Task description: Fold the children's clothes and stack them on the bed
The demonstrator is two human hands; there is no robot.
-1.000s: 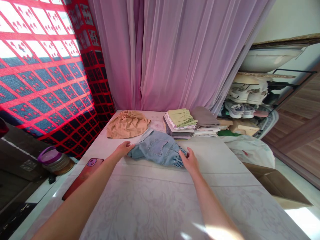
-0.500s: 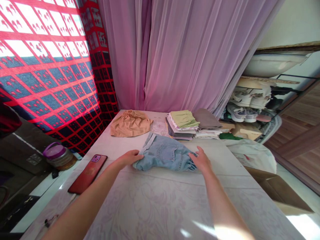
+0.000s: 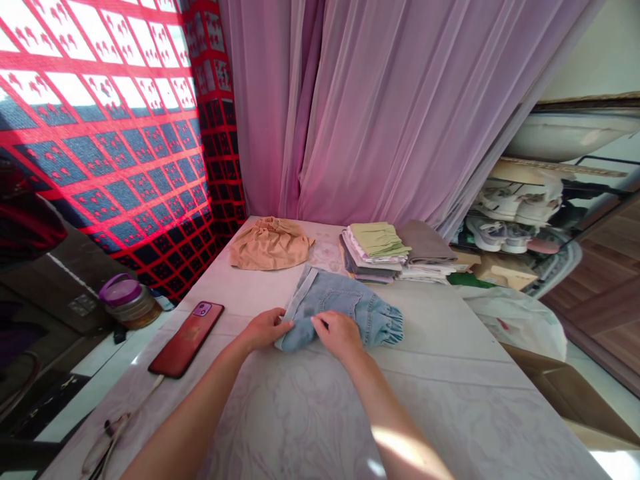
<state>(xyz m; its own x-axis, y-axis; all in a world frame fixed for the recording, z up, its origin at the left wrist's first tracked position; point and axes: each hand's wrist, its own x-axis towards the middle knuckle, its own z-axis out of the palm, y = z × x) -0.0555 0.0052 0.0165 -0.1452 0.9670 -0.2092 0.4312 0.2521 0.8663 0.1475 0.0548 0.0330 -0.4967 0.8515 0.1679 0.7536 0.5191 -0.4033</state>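
Note:
A pair of light blue denim shorts [image 3: 350, 307] lies in the middle of the white patterned table [image 3: 450, 380]. My left hand [image 3: 265, 329] pinches the shorts' near left edge by the waistband. My right hand [image 3: 337, 333] rests on the near part of the denim with its fingers curled into the cloth. Both hands sit close together at the left half of the shorts. The elastic leg cuff [image 3: 387, 327] bunches at the right, free of either hand.
A tan garment [image 3: 270, 243] lies at the table's far left. Folded clothes are stacked behind the shorts [image 3: 377, 250], with a grey-topped pile [image 3: 425, 250] beside them. A red phone [image 3: 187, 337] lies left. A purple-lidded jar [image 3: 127, 303], shoe rack [image 3: 515, 213] and cardboard box [image 3: 570, 393] flank the table.
My right hand left the shorts' right cuff and moved left onto the middle of the denim, close to my left hand. The shorts were drawn slightly nearer. The camera turned a little left.

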